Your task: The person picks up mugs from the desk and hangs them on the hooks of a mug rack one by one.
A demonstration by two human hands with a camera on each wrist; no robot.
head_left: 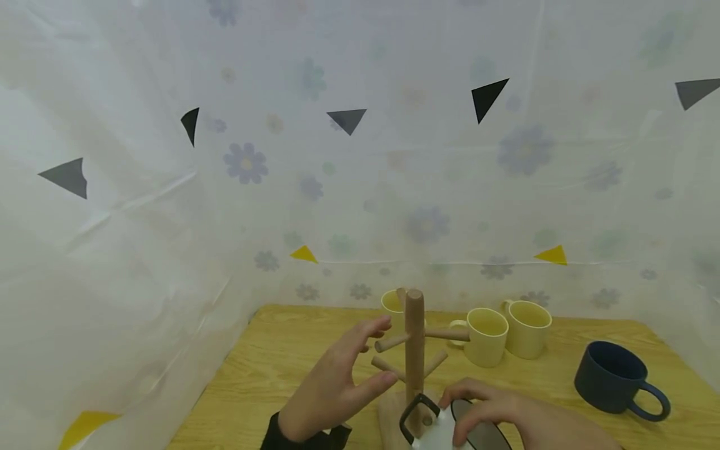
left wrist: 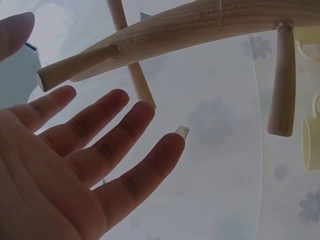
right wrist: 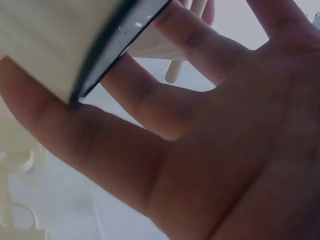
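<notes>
A wooden mug tree point(head_left: 414, 350) stands on the table's near middle. My left hand point(head_left: 368, 353) hovers just left of its pegs, fingers spread and straight, holding nothing; in the left wrist view the left hand's palm point(left wrist: 90, 150) faces the tree's trunk point(left wrist: 175, 30) without touching it. My right hand point(head_left: 478, 406) grips a white mug with a black rim and handle point(head_left: 430, 428) at the foot of the tree. The right wrist view shows the right hand's fingers point(right wrist: 165, 100) curled against the white mug's wall point(right wrist: 60, 40).
Three cream mugs stand behind the tree: one point(head_left: 392, 302) partly hidden by the trunk, two point(head_left: 486, 337) point(head_left: 529, 328) to the right. A dark blue mug point(head_left: 613, 378) sits at the right. The wooden table point(head_left: 270, 362) is enclosed by a white floral curtain point(head_left: 360, 187).
</notes>
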